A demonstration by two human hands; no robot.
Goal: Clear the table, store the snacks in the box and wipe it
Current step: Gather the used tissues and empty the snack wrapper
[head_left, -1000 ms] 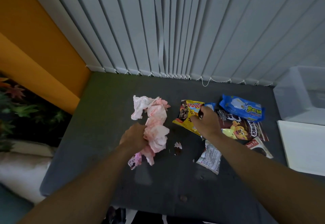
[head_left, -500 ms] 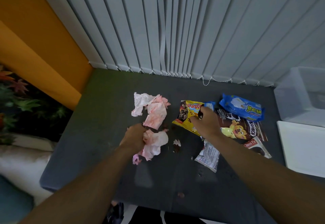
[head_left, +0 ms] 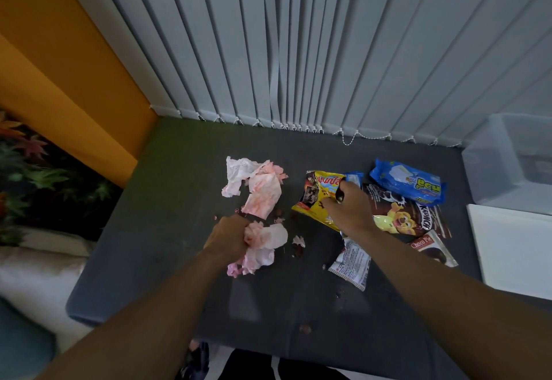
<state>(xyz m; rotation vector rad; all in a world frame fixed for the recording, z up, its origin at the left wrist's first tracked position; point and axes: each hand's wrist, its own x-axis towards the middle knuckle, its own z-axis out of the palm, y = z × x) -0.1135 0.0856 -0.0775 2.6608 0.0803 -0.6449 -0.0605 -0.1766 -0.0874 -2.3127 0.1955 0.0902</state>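
Observation:
My left hand (head_left: 228,237) is closed around a crumpled pink-stained tissue (head_left: 263,245) near the middle of the dark table (head_left: 155,230). More stained tissues (head_left: 254,188) lie just beyond it. My right hand (head_left: 349,212) rests on a yellow snack bag (head_left: 316,197), fingers curled on its edge. Beside it lie a brown Krunch pack (head_left: 412,215), a blue pack (head_left: 409,182), a Choco Pie wrapper (head_left: 430,246) and a small white packet (head_left: 352,263). A clear plastic box (head_left: 513,164) stands at the far right.
A white lid (head_left: 513,248) lies flat in front of the box. Brown crumbs (head_left: 298,249) dot the table. Vertical blinds (head_left: 298,51) hang behind the table, an orange wall (head_left: 59,66) and leafy plants (head_left: 35,176) are at the left.
My left hand has pulled one wad of tissue loose from the pile and bunched it up. My right hand has stayed on the yellow bag.

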